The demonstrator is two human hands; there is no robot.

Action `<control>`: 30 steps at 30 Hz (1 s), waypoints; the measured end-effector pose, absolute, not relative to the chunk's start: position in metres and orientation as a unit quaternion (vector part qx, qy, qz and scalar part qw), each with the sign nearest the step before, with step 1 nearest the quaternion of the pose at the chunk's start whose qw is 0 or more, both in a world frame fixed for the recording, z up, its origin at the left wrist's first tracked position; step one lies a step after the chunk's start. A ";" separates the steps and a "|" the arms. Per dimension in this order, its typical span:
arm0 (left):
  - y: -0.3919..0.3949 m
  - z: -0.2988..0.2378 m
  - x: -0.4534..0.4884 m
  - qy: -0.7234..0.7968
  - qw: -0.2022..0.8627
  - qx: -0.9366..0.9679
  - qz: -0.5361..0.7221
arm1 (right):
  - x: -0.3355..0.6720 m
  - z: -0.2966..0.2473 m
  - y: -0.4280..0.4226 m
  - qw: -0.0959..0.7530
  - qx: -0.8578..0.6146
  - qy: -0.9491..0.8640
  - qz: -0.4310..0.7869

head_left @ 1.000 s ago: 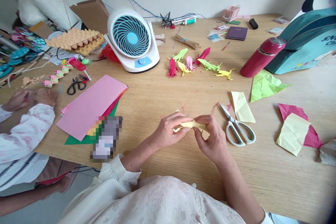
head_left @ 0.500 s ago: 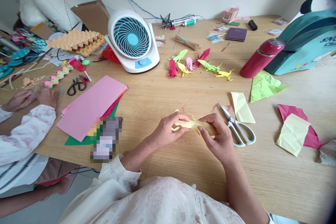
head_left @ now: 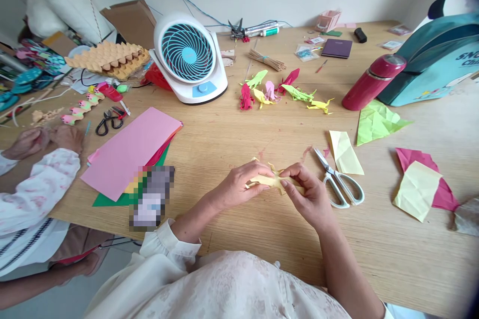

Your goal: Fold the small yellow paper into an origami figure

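Pale yellow folded paper (head_left: 272, 180), perhaps cream; maroon flask (head_left: 372, 81).

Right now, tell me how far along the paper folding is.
Done: a row of finished paper figures sits mid-table. In hand: the left hand and right hand pinch a partly folded yellow paper piece, small points already showing. Left: unfolded sheets, the pink paper and a yellow sheet, lie untouched.

A wooden table (head_left: 239, 134) is seen. Near its far edge a white fan (head_left: 190, 58) and folded paper figures (head_left: 284, 93) are set; white scissors (head_left: 340, 181) and paper sheets (head_left: 131, 150) are laid mid-table.
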State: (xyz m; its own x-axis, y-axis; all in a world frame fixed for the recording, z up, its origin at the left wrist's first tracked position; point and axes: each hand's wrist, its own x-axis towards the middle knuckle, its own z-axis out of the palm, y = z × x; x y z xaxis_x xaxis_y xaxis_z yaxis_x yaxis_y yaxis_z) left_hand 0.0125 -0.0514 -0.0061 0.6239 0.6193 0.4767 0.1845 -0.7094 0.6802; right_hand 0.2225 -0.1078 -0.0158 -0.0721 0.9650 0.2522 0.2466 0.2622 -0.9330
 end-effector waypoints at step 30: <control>-0.055 -0.007 0.012 0.298 0.288 0.834 0.364 | 0.222 -0.019 -0.107 0.441 -0.449 -0.750 0.203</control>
